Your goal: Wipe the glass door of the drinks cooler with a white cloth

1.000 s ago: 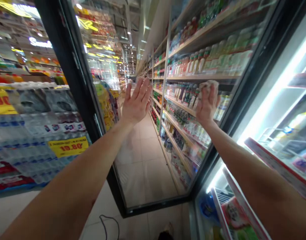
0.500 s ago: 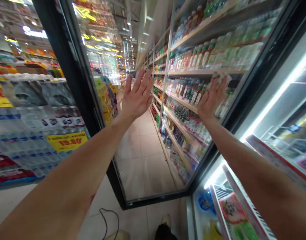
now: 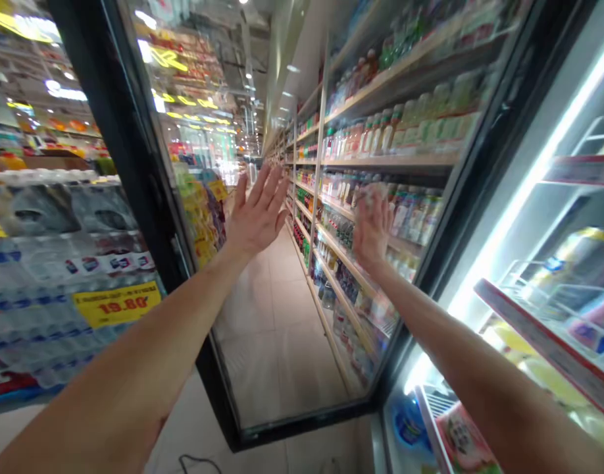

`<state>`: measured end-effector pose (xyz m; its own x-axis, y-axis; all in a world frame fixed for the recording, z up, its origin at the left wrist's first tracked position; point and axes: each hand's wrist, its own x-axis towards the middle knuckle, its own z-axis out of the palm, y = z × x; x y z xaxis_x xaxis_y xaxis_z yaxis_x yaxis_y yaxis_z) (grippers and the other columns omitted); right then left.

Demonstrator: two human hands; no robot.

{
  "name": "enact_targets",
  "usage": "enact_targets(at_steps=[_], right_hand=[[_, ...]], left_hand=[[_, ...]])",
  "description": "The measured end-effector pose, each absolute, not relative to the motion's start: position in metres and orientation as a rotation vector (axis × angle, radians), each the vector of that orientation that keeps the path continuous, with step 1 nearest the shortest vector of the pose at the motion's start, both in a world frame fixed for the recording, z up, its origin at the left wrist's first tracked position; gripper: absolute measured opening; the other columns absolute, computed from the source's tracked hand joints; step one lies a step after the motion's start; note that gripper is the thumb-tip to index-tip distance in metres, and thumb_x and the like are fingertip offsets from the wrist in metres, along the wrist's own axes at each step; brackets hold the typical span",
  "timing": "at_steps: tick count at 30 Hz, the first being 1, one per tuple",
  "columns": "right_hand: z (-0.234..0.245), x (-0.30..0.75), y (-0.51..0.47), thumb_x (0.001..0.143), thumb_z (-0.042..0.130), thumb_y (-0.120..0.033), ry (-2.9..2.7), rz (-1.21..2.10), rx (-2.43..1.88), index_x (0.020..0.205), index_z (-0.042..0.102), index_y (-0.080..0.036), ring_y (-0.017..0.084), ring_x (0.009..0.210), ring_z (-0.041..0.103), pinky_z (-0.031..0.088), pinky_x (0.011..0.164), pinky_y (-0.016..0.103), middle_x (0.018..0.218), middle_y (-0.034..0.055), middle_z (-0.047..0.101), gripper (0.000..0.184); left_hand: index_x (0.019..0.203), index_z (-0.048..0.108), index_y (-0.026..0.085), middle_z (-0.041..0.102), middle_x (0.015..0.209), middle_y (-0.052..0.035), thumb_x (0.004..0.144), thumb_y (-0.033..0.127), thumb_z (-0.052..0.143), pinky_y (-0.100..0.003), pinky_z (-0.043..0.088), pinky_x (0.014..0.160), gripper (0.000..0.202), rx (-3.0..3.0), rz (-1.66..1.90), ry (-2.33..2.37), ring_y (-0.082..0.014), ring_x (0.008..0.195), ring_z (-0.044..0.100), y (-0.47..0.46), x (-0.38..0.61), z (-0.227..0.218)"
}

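A black-framed glass door (image 3: 252, 368) stands open before me. Against its pane rests my left hand (image 3: 256, 214), flat with the fingers spread and holding nothing. My right hand (image 3: 371, 234), blurred by motion, presses a pale crumpled cloth (image 3: 374, 192) to the glass, right of the middle. The cloth shows only above and around the fingertips; the rest lies hidden under the hand. Both arms reach forward from the lower corners.
To the right is a lit cooler shelf (image 3: 543, 329) with packaged goods. Packs of bottled water (image 3: 70, 263) with a yellow price sign (image 3: 117, 304) stack up at left. Bottle shelves (image 3: 391, 161) appear in the glass. A dark cable (image 3: 201, 459) lies on the floor.
My right hand has swept left and down across the glass with the cloth. My left hand stays spread on the pane, and the view has shifted slightly.
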<state>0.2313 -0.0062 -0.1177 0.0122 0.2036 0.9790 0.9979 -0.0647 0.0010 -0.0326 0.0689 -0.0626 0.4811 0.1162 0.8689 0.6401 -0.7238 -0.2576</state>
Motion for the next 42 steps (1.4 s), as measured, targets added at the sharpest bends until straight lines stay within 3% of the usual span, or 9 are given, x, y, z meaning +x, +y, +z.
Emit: enact_targets(at_steps=[4,10,16,22,28,35,42], right_hand=[[-0.132,0.239,-0.009,0.087,0.038,-0.025,-1.562,-1.212,-1.390,0.126,0.051,-0.029,0.023,0.137,0.025,0.021,0.110,0.051,0.139,0.0051,0.044,0.041],[-0.119,0.283,-0.015,0.089,0.029,-0.026,-0.848,-1.092,-1.426,0.140,0.033,-0.018,0.029,0.138,0.021,0.029,0.101,0.060,0.147,0.0173,0.028,0.052],[-0.131,0.272,-0.020,0.086,0.037,-0.021,-1.490,-1.182,-1.436,0.131,0.045,-0.031,0.023,0.137,0.026,0.023,0.109,0.052,0.140,0.0064,0.042,0.047],[-0.118,0.291,-0.021,0.088,0.028,-0.024,-0.864,-1.116,-1.420,0.137,0.037,-0.017,0.029,0.137,0.023,0.028,0.102,0.059,0.144,0.0170,0.032,0.051],[-0.120,0.202,0.005,0.085,0.039,-0.020,-1.622,-1.276,-1.318,0.129,0.049,-0.032,0.021,0.139,0.021,0.021,0.112,0.047,0.139,0.0011,0.044,0.046],[-0.087,0.222,0.007,0.089,0.031,-0.026,-1.043,-1.115,-1.367,0.140,0.034,-0.021,0.028,0.140,0.016,0.023,0.106,0.058,0.147,0.0127,0.030,0.052],[-0.090,0.203,0.007,0.085,0.041,-0.016,-1.797,-1.313,-1.145,0.127,0.050,-0.031,0.020,0.138,0.024,0.013,0.114,0.049,0.138,-0.0002,0.047,0.046]], left_hand=[[0.144,0.019,0.026,0.026,0.148,-0.0061,0.091,0.035,0.036,-0.049,0.008,0.115,0.056,-2.092,-1.252,-0.547,-0.0211,0.139,0.015,0.075,-0.033,-0.065],[0.145,0.011,0.026,0.029,0.147,-0.0074,0.091,0.031,0.039,-0.050,0.012,0.113,0.061,-1.969,-1.259,-0.495,-0.0221,0.138,0.020,0.075,-0.032,-0.067],[0.144,0.015,0.029,0.031,0.146,-0.0063,0.090,0.032,0.040,-0.049,0.011,0.113,0.059,-2.018,-1.319,-0.500,-0.0225,0.137,0.023,0.077,-0.032,-0.068],[0.144,0.015,0.027,0.030,0.146,-0.0071,0.090,0.031,0.041,-0.050,0.011,0.113,0.061,-2.002,-1.301,-0.495,-0.0231,0.137,0.021,0.075,-0.032,-0.067],[0.145,0.014,0.026,0.030,0.146,-0.0085,0.090,0.030,0.039,-0.050,0.012,0.113,0.060,-1.979,-1.270,-0.505,-0.0232,0.137,0.022,0.075,-0.033,-0.067],[0.144,0.017,0.024,0.029,0.146,-0.0084,0.091,0.031,0.037,-0.047,0.011,0.114,0.058,-1.966,-1.255,-0.524,-0.0214,0.137,0.021,0.072,-0.032,-0.068],[0.145,0.014,0.022,0.030,0.145,-0.0094,0.090,0.031,0.042,-0.044,0.007,0.114,0.062,-1.908,-1.225,-0.515,-0.0204,0.138,0.018,0.075,-0.033,-0.068]])
